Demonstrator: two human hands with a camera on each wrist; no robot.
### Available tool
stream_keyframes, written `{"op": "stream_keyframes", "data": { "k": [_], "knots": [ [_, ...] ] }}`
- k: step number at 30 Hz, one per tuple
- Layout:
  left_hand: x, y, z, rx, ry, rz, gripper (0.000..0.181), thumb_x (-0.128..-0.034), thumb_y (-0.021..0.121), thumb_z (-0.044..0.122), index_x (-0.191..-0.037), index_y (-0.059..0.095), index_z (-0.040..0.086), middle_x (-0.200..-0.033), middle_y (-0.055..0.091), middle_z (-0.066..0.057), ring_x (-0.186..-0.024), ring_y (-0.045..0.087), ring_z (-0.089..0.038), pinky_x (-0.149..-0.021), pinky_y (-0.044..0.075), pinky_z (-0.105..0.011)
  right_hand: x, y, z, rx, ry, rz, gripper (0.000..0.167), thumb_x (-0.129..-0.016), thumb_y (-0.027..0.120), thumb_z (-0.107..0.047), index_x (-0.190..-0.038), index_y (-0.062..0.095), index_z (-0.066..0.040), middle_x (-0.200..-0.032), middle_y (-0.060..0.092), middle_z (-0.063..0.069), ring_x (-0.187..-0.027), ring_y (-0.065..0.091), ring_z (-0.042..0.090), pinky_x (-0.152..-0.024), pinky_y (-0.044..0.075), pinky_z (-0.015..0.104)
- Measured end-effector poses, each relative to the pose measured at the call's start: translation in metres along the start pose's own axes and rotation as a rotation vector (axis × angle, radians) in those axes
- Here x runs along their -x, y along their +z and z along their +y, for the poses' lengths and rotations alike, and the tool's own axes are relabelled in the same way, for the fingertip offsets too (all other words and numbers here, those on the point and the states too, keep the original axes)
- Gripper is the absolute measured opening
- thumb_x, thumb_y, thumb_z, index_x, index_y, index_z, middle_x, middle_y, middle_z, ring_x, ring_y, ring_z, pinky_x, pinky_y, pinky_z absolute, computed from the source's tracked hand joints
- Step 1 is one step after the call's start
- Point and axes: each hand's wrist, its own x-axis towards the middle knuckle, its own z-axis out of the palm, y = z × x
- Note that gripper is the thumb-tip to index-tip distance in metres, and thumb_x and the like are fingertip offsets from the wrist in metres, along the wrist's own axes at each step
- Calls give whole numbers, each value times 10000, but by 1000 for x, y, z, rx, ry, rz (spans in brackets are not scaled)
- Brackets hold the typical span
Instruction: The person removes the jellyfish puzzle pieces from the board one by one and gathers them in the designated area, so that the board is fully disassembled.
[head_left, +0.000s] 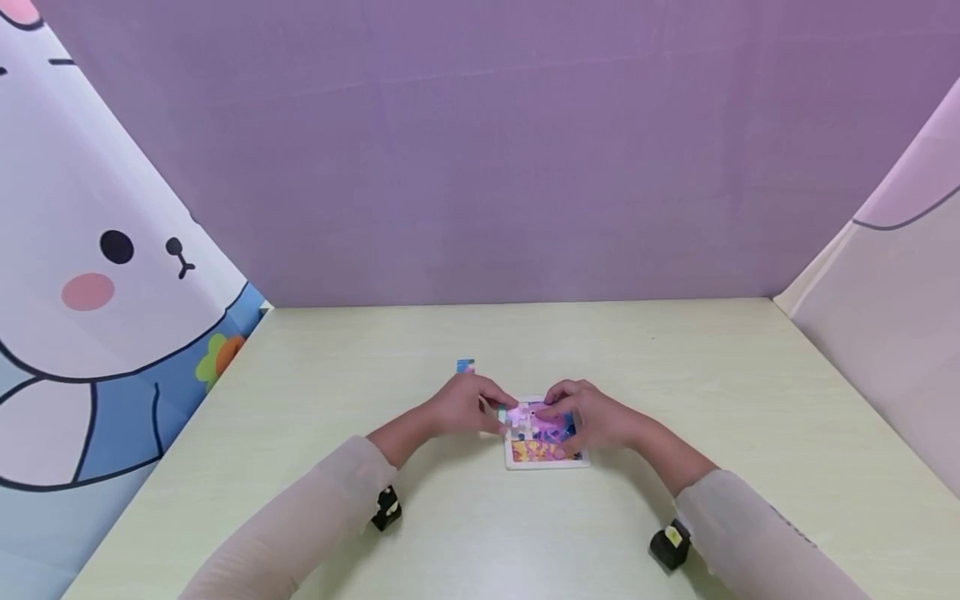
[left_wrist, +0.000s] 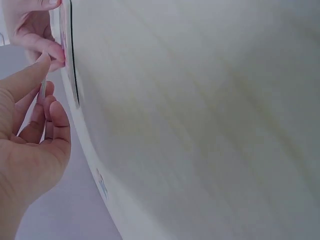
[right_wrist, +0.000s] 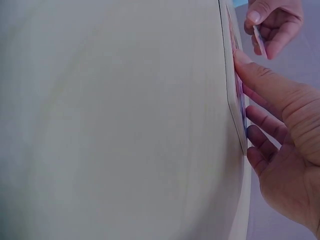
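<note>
A jigsaw puzzle (head_left: 534,451) in a white frame lies on the table, printed in pink, purple and yellow. My left hand (head_left: 467,406) is at its left edge and pinches a thin puzzle piece (right_wrist: 259,41) between thumb and fingers; the piece stands on edge in the left wrist view. From the right, my right hand (head_left: 600,417) rests on the puzzle, its thumb pressing the printed face in the right wrist view and other fingers lying along the far edge. Part of the picture is hidden under both hands.
Another puzzle piece (head_left: 465,365), partly blue, lies on the table behind my left hand. The pale wooden table (head_left: 337,358) meets a purple backdrop (head_left: 480,167) at its far edge. A cartoon-printed cloth (head_left: 150,350) hangs on the left, a pale one on the right.
</note>
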Motion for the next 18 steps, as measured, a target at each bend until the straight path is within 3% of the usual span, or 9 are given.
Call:
{"op": "stream_keyframes", "data": {
  "k": [9,18],
  "knots": [
    [11,-11,-9,58,26,35,309,-768,837,99,-1068,762,91,-1013,725,36,-910,603,-126,-733,526,-264,1,-1,-3,-7,23,-1,578,-738,870,-248,-1256,671,-89,-1282,503,63,-1228,376,331,-1027,316,570],
    [24,-22,-16,81,-41,96,317,-771,831,85,-1077,767,138,-1033,725,54,-941,611,-141,-751,535,-278,1,0,-5,-11,36,1,579,-734,872,-220,-1258,668,-84,-1292,499,57,-1248,367,333,-1037,316,556]
  ]
}}
